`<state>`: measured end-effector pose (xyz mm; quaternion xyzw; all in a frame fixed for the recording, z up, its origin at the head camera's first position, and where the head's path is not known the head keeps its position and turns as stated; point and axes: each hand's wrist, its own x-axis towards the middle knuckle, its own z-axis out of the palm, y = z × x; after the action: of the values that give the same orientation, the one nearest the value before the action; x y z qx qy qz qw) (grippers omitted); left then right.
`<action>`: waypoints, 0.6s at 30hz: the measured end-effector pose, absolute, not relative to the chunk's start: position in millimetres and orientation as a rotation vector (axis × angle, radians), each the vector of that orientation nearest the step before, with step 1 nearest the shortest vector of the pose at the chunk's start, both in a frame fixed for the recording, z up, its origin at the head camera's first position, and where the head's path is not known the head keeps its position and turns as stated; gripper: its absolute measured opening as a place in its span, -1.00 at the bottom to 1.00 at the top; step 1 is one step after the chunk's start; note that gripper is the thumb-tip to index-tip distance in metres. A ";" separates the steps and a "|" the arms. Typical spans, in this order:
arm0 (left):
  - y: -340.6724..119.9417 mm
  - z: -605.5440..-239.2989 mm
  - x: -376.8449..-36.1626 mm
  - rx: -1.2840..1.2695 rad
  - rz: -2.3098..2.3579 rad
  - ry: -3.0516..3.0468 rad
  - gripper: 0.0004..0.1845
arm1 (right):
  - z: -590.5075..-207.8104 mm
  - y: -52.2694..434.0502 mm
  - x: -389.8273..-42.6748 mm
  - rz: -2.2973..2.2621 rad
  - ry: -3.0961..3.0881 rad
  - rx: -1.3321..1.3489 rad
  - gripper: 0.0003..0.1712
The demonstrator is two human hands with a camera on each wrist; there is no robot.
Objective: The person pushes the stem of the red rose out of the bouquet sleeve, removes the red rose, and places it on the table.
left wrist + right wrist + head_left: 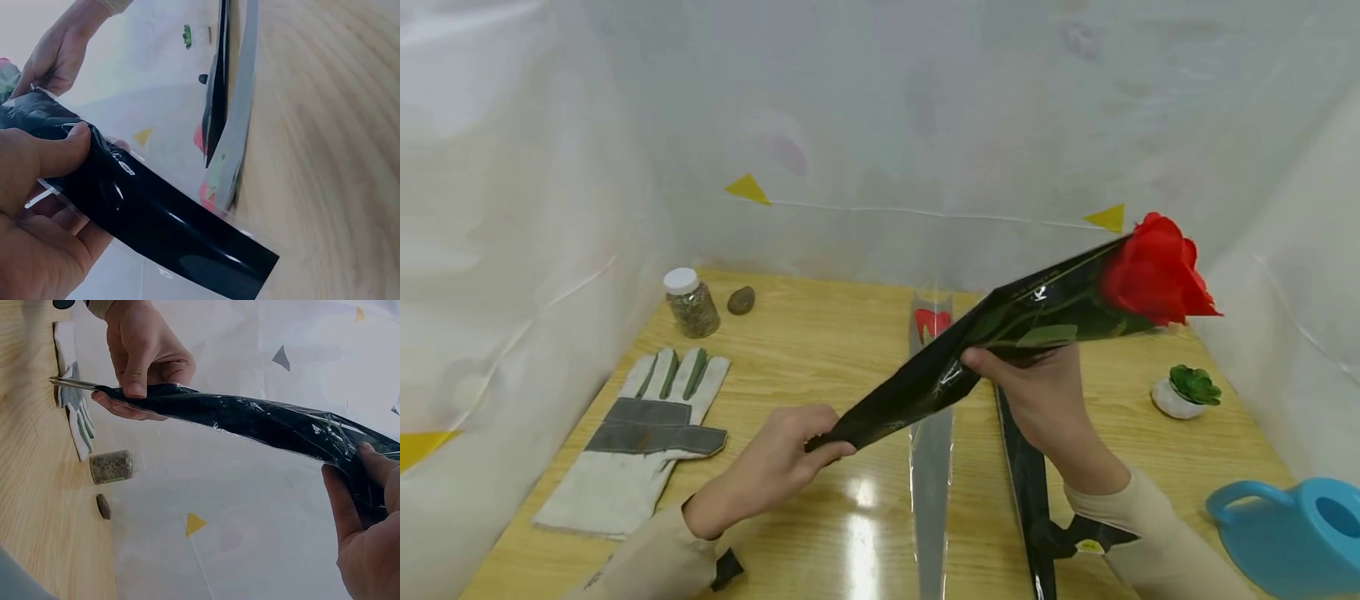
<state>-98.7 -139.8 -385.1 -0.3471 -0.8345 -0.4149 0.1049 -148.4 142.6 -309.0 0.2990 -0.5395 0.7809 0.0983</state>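
Observation:
A red artificial-looking rose point(1161, 275) sticks out of a glossy black wrapping sleeve point(925, 383), slanting up to the right above the table. My left hand point(775, 454) pinches the sleeve's narrow lower end between thumb and fingers. Higher up, my right hand point(1048, 408) grips the sleeve below the bloom, thumb in front; its other fingers are mostly hidden behind in the head view. In the right wrist view, thin stem ends point(72, 382) poke out past the left hand. Beneath lie a clear-and-grey sleeve point(932, 483) with a red flower and another black sleeve point(1026, 483).
On the left of the wooden table point(820, 350) lies a work glove point(632, 442); behind it are a white-lidded jar point(692, 308) and a dark stone point(741, 300). A small potted succulent point(1183, 392) and a blue watering can point(1292, 533) stand right. Translucent sheeting point(887, 125) surrounds the table.

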 end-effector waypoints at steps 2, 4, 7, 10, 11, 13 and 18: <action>-139.8 -387.0 -97.7 -1.025 -1.218 -2.447 -0.71 | -310.4 141.4 -147.4 2.286 -1.652 0.869 -0.56; -139.2 -388.2 -98.1 -1.025 -1.204 -2.437 -0.74 | -311.1 141.2 -145.9 2.233 -1.725 0.838 -0.53; -137.8 -388.6 -99.5 -1.017 -1.193 -2.423 -0.77 | -312.4 141.3 -144.1 2.134 -1.843 0.811 -0.52; -137.0 -388.9 -99.9 -1.015 -1.187 -2.417 -0.79 | -315.1 139.9 -142.5 2.075 -1.930 0.810 -0.47; -136.8 -388.9 -99.7 -1.019 -1.185 -2.417 -0.79 | -316.3 138.8 -142.3 2.074 -1.945 0.823 -0.47; -136.5 -389.2 -99.0 -1.024 -1.182 -2.418 -0.79 | -319.3 136.6 -141.8 2.067 -1.980 0.834 -0.46; -136.6 -389.9 -96.7 -1.010 -1.199 -2.422 -0.79 | -326.6 131.6 -142.4 2.011 -2.017 0.872 -0.51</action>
<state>-96.7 -136.6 -389.9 -0.3472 -0.8326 -0.4122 0.1280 -142.4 131.6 -326.6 0.2917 -0.6750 0.6728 0.0815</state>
